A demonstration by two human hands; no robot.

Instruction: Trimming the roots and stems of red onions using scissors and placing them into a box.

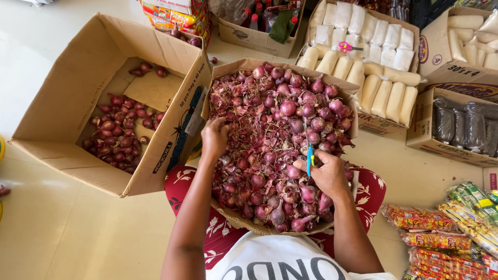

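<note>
**Pale floor, crowded with boxes**

I see a pale tiled floor (62, 228) carrying an open cardboard box (62, 103) at left, boxes of white packets (384, 122) far right, snack packs (446, 233) near right, and a red floral cushion (179, 189) near centre.

Pretty bright, even daylight here, soft shadows inside the empty-ish cardboard box (104, 98), sharp focus, slight wide-angle stretching at the edges.

Single camera on my head, facing steeply down, close over shallot box (280, 145) on my lap; floor (62, 228) around.
</note>
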